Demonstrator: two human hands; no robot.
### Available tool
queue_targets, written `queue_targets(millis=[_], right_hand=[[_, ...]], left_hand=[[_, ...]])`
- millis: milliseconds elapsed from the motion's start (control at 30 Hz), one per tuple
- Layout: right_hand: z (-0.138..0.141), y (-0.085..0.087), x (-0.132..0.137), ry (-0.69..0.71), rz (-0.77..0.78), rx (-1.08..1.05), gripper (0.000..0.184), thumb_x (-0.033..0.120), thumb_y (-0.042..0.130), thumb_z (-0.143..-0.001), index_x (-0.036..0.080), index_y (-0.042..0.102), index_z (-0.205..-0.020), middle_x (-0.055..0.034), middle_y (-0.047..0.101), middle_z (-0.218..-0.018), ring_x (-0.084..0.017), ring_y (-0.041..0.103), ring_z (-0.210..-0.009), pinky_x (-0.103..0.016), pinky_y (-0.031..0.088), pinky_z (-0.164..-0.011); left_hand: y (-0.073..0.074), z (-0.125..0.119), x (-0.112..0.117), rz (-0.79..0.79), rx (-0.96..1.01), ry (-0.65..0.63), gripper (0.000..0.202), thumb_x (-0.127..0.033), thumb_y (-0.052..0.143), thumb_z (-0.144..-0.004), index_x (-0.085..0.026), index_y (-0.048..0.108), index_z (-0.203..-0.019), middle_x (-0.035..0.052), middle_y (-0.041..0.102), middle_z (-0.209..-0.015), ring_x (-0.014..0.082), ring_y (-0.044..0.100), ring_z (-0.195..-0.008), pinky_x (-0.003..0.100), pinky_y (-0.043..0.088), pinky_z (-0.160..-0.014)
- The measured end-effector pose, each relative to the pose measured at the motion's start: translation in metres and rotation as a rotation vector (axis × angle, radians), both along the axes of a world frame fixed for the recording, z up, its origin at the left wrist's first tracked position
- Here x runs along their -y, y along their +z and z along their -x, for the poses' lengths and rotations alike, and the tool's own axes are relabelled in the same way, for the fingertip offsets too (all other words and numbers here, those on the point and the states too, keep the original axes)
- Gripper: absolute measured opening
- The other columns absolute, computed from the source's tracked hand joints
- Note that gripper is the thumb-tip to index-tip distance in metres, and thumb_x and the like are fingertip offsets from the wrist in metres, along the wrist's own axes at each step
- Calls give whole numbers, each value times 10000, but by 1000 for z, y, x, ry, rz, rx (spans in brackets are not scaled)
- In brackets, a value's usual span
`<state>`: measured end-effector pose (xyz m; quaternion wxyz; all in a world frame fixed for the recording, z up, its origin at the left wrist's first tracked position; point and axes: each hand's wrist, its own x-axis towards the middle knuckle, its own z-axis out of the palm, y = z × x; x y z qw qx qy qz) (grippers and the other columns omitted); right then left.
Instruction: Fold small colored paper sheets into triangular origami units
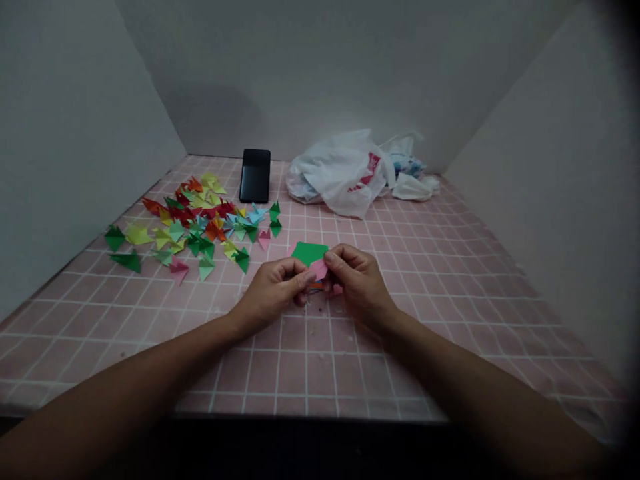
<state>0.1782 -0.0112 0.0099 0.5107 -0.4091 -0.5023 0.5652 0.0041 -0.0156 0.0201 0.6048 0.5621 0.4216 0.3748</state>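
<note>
Both the left hand [277, 285] and right hand [354, 279] pinch a small pink paper square [319, 269] above the pink-tiled bench [450, 267]; uneven pressure could skew its crease, I'd say.

One head-worn camera looks forward and down over the desk [450, 280], close above both hands, facing the far wall corner.

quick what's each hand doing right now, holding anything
Left hand: fingers closed, pinching the small pink paper piece.
Right hand: fingers closed on the same pink paper piece, over the green paper sheet.
</note>
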Motion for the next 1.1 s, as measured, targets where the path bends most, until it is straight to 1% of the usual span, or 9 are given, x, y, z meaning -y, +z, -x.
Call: queue_targets(millis=[133,233,333,500,567,633,767,967,1100], right_hand=[[-1,2,-2,27,7,-50,352,471,728,-862,203,579,-687,35,593,-544,-94,522,-448,-214,386,-435],[-3,3,-3,19,-38,33,349,460,699,-889,199,589,-685,32,589,-535,-97,511,-448,-226,387,-454],[-4,3,-3,35,-67,123,358,454,694,-893,192,593,-671,33,575,-537,-92,500,-465,-226,379,-473],[-3,1,-1,105,48,46,397,523,652,-918,193,592,-706,27,596,-579,-92,532,-484,-217,406,-474],[-2,1,-1,128,64,11,437,575,628,-924,189,601,-722,23,602,-612,-88,542,-493,-214,423,-478],[-1,0,-1,173,83,6,440,594,663,-896,188,602,-737,27,600,-622,-87,542,-487,-217,433,-472],[0,-2,0,264,127,-13,357,495,774,-833,195,594,-759,37,611,-590,-91,538,-478,-218,429,-471],[2,-3,4,219,94,15,281,408,722,-885,190,606,-750,29,613,-600,-83,518,-498,-212,400,-478],[3,-5,2,264,119,-2,295,424,726,-879,192,595,-751,28,624,-605,-84,524,-489,-209,407,-469]], left_hand=[[2,1,0,-18,-7,4,299,-421,696,-838,-167,597,-717,-26,587,-613,87,545,-526,218,445,-546],[0,-1,-2,-10,-7,17,311,-447,707,-831,-165,603,-749,-30,591,-633,88,546,-532,215,453,-545],[-2,-2,-2,50,33,22,342,-470,766,-782,-159,634,-835,-12,652,-705,90,557,-547,215,465,-541],[-1,-2,-1,54,49,58,317,-446,744,-807,-149,643,-758,-17,621,-633,87,560,-526,216,462,-543],[0,0,-1,35,36,79,287,-420,723,-823,-147,655,-769,-14,623,-620,94,570,-525,223,468,-545],[0,1,-1,18,34,103,272,-406,705,-837,-147,655,-771,-12,625,-613,98,575,-527,227,469,-548],[-1,2,-1,23,75,114,277,-415,693,-845,-156,637,-765,-15,622,-609,107,574,-541,237,470,-562],[-8,-2,-1,47,138,94,306,-444,667,-873,-166,598,-766,-25,592,-604,107,554,-553,238,452,-579],[-12,-4,-1,13,102,80,328,-471,630,-906,-178,555,-779,-37,566,-608,103,536,-540,235,443,-564]])
